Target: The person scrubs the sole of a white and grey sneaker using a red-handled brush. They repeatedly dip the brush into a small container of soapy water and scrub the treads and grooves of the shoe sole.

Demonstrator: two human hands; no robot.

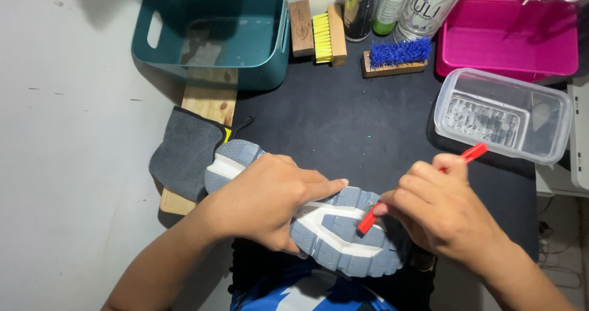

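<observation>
Shoe (331, 237) lies sole-up at near edge of counter (368, 121). Left hand (264, 200) clamps over its midsole, grip holding it flat. Right hand (442, 210), grip closed on red tool (370, 219), tip in a sole groove. Judgement: short strokes along the groove, steady downward pressure on the shoe.

Three containers with labels stand in a row at the far edge of the black mat, between the yellow brush and the pink tray. The left bottle (360, 7) is dark, with a white cap and a black label marked in yellow-green. The middle bottle (390, 4) is slimmer and dark, with a pale label and a green band at its foot. The right can (429, 7) is silvery-white, tilted, with grey print. No signs or screens show.
</observation>
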